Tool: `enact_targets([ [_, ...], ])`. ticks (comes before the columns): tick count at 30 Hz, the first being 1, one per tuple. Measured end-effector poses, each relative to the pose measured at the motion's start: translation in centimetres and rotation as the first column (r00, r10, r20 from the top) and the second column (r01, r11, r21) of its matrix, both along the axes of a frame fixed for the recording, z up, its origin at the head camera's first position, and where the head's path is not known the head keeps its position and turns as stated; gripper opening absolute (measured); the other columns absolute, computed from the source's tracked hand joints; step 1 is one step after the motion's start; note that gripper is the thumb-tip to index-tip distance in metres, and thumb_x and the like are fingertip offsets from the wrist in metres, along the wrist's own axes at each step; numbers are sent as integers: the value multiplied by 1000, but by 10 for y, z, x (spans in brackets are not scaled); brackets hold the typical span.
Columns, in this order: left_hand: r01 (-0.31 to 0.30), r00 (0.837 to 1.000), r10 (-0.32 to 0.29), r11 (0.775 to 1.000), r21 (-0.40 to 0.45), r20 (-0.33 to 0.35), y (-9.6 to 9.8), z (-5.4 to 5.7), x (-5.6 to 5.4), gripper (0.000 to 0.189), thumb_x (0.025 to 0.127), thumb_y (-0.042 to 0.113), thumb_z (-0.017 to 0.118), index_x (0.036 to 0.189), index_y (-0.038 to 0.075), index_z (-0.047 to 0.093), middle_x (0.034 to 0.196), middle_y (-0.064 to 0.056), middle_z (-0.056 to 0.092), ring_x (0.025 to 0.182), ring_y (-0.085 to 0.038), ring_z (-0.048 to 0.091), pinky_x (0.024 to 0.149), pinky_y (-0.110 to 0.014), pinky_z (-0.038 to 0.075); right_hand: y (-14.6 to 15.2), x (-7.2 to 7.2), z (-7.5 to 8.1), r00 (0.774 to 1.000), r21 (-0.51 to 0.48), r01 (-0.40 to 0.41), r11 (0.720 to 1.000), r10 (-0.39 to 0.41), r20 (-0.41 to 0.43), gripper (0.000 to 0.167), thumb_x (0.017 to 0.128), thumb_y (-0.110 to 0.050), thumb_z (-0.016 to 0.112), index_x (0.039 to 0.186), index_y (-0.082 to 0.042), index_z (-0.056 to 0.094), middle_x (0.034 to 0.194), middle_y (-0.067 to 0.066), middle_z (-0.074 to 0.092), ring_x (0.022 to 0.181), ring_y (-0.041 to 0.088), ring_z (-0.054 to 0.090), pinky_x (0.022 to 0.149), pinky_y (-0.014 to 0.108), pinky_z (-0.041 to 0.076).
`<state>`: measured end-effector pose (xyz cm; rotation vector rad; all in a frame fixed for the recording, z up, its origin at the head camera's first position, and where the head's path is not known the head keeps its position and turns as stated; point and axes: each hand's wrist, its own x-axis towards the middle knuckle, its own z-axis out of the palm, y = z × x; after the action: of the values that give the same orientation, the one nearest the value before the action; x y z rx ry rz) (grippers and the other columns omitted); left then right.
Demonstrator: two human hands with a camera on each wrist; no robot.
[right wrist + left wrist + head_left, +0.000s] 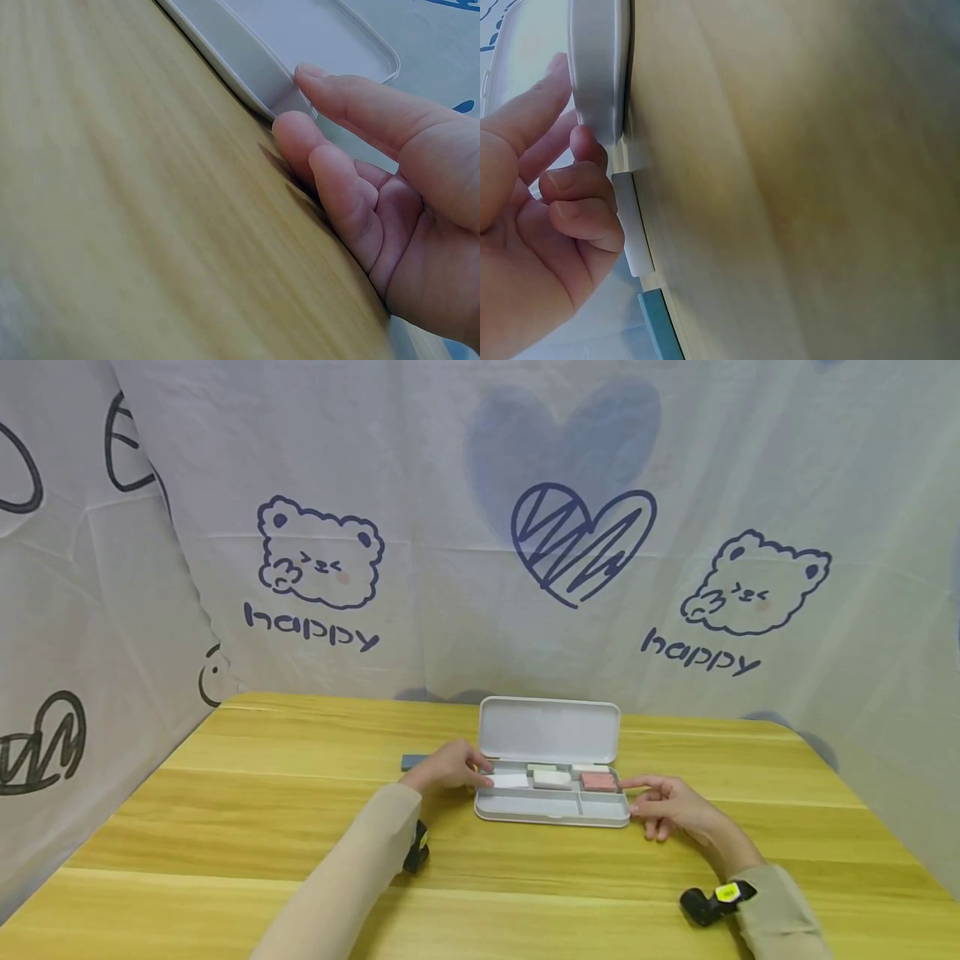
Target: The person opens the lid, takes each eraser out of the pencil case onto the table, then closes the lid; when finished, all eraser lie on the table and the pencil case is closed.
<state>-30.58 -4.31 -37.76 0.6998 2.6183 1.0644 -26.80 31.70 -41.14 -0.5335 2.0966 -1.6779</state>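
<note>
The pale case (pixel 525 807) lies before me on the wood-grained table (pixel 187 827), its lid (pixel 549 729) tipped up at the back. In its back section sit a white block (pixel 510 781) at the left, an off-white block (pixel 552 780) near the middle and a pink block (pixel 598 782) at the right, with a pale green piece (pixel 542 768) behind the middle one. My left hand (pixel 450 766) is at the case's left end, thumb and forefinger reaching over the rim by the white block; I cannot tell whether they pinch anything. My right hand (pixel 671 806) is at the other end, thumb and straight forefinger spread apart against it, clamped on nothing. To the left, a pale bar (pixel 634 232) lies on the table between the case and a blue bar (pixel 412 762). Behind everything hangs a white cloth (pixel 450 460) printed with hearts, bears and "happy".
</note>
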Motion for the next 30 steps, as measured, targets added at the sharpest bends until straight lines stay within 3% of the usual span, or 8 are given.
enact_targets([
  [6, 8, 1000, -7, 1000, -29, 22, 1, 0, -1, 27, 79, 11, 68, 102, -3, 65, 109, -12, 61, 57, -10, 39, 53, -19, 34, 0, -1, 0, 1000, -9, 11, 1000, -11, 12, 46, 87, -5, 56, 126, 11, 36, 79, 10, 62, 49, 9, 55, 43, 20, 46],
  [15, 3, 1000, -2, 998, -65, 22, 2, 3, -1, 25, 80, 12, 67, 100, -2, 66, 104, -9, 63, 59, -10, 39, 54, -18, 34, -1, -2, 3, 1000, 11, 13, 1000, -13, -5, 48, 87, -5, 57, 124, 13, 35, 77, 10, 61, 48, 9, 55, 42, 20, 46],
  [24, -57, 998, 58, 997, -53, 8, 5, 0, -1, 21, 75, 11, 72, 93, 1, 69, 73, -2, 61, 60, -11, 45, 54, -20, 38, -3, 0, 4, 999, 30, 35, 999, -35, 5, 49, 86, -7, 59, 125, 13, 36, 77, 11, 61, 48, 9, 55, 42, 20, 46],
  [30, -73, 997, 73, 996, -42, -11, 7, 0, -1, 18, 73, 10, 74, 88, 2, 69, 63, -1, 52, 58, -12, 43, 52, -21, 36, -2, 1, 3, 1000, 24, 26, 999, -26, 3, 48, 86, -6, 58, 124, 13, 36, 76, 11, 61, 48, 9, 55, 42, 20, 46],
])
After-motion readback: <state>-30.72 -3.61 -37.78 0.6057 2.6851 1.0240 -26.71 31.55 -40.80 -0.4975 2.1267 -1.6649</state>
